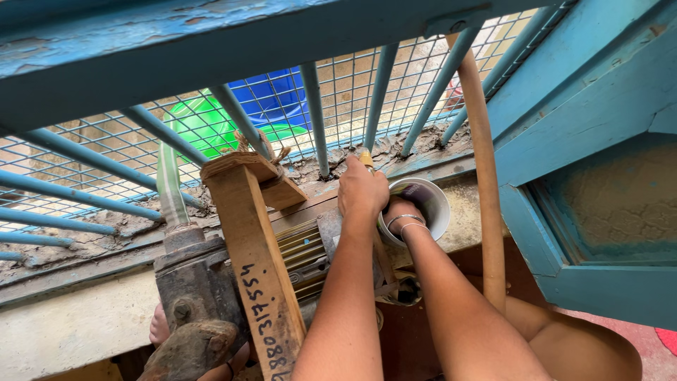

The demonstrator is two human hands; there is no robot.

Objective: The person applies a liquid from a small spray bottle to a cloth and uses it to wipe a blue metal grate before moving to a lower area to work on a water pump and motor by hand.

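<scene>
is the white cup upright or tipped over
Tipped. The white cup lies on its side on the ledge, its open mouth facing the camera. The right hand is at its rim; whether anything is inside cannot be told.

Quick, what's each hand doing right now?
Left hand: closed on a thin yellowish tool.
Right hand: inside the white cup; grip cannot be told.
</scene>
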